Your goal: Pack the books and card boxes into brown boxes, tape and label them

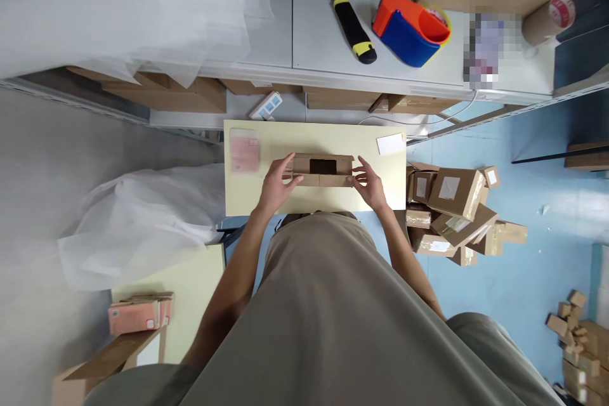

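A small brown cardboard box (328,181) stands on the pale yellow table (304,137) in front of me, its flaps partly folded and a dark gap in the middle of its top. My left hand (277,185) grips its left end, thumb on the near edge and fingers on the far side. At the opposite end my right hand (369,185) holds it too, thumb at the near corner and fingers curved behind. To the left lies a pink packet (245,151), and a white label (391,144) rests near the table's right edge. What is inside the box cannot be made out.
On the shelf beyond the table sit a box cutter (353,24) and an orange and blue tape dispenser (410,28). Taped cartons (454,193) are heaped on the right. White plastic sheeting (147,216) bulges at left, above a stack of pink packets (140,314).
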Motion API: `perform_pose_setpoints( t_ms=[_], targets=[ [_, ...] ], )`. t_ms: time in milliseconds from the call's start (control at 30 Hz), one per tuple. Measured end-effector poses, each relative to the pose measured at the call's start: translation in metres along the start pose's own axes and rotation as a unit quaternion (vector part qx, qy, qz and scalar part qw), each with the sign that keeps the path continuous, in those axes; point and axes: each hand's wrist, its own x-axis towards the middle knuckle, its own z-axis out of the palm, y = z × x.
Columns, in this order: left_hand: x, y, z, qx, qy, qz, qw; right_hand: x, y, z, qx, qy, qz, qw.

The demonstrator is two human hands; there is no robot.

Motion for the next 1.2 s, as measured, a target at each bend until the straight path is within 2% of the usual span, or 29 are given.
perform_pose_setpoints(
  t_ms=[133,233,433,667,900,1200],
  targets=[
    [0.006,-0.007,0.005,0.032,0.016,0.02,0.999,0.006,0.002,0.003,-0.048,0.006,-0.03,0.998],
    [0.006,-0.013,0.01,0.042,0.022,0.011,0.999,0.006,0.004,0.005,-0.069,0.011,-0.039,0.997],
    [0.005,-0.015,0.018,0.091,0.049,0.013,0.995,0.005,0.007,0.012,-0.067,0.03,-0.035,0.997],
    [0.007,-0.014,0.019,0.172,0.038,0.048,0.983,0.008,0.012,0.012,-0.07,0.054,-0.028,0.996],
    [0.012,-0.018,0.015,0.17,0.034,0.058,0.983,0.011,0.019,0.012,-0.009,0.057,-0.01,0.998],
    [0.016,-0.018,0.012,0.149,0.022,0.043,0.988,0.016,0.019,0.01,-0.009,0.045,-0.009,0.999]
  ],
)
